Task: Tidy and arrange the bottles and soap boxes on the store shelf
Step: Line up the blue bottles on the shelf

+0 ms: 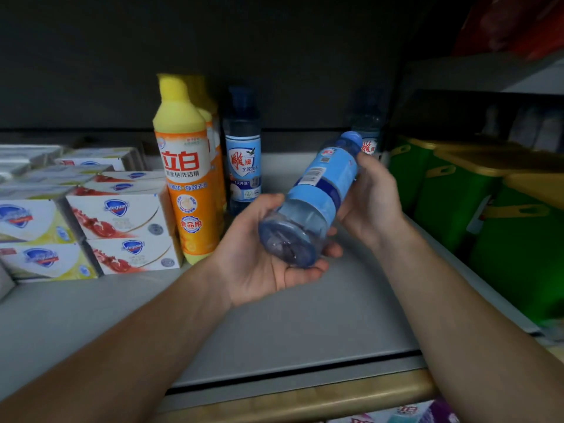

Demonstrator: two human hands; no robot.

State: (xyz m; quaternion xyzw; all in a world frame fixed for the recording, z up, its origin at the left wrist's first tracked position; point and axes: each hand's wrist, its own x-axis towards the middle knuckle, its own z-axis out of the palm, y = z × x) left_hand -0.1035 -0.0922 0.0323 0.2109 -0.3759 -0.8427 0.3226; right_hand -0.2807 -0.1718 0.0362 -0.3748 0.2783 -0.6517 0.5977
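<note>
**Blue bottle held in both hands above the shelf**

The clear blue bottle (311, 203) is off the shelf, tilted with its base toward the person and its blue cap pointing up and away to the right. The left hand (268, 254) cradles the base from below, palm up, fingers curled round the bottom. The right hand (370, 193) grips the upper part near the neck, fingers wrapped behind the label.

Below lies the grey shelf (305, 315), bare under the hands. Standing at the back left of the hands is an orange bottle with a yellow top (189, 184), with more like it behind, and just beside it an upright blue bottle (243, 154). Another blue bottle (367, 129) stands at the back, behind the right hand. Stacked soap boxes (122, 221) fill the left side, touching the orange bottle. Green tubs with yellow lids (476, 190) sit to the right.
</note>
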